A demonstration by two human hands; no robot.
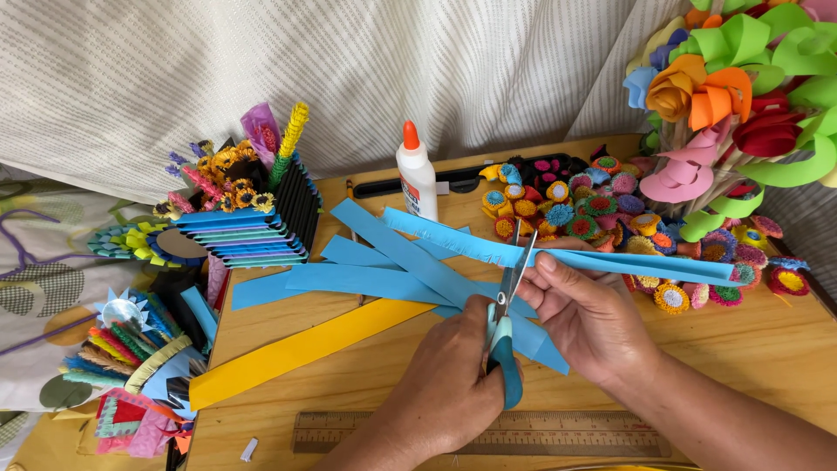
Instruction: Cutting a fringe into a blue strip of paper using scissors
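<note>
1. A box-shaped holder built from stacked blue and black paper strips [253, 234] stood at the left edge of the wooden surface [750, 349], and it held rolled paper flowers and fuzzy stems in yellow, purple and pink.
2. A second bundle of striped and fringed paper pieces [122, 349] lay lower left, off the surface; whether it sat in a container could not be told.
3. At the upper right, large curled paper flowers in orange, green, pink and red [732, 96] rose on stems; their vase was hidden.
4. The long light-blue paper strip [610, 262] was held just above the surface, running from near the white glue bottle with an orange cap [417, 179] rightward over a pile of small quilled paper rosettes [602, 205]. Its upper edge at the left part looked finely fringed; the right part looked plain.
5. The right hand [593, 318] pinched the strip between thumb and fingers near its middle.
6. The left hand [449, 384] was closed round the teal handles of a pair of scissors [507, 314], whose blades stood slightly parted at the strip's edge.
7. More blue strips [375, 279] and one yellow strip [296, 353] lay flat beneath, and a wooden ruler [558, 432] lay along the near edge.
</note>
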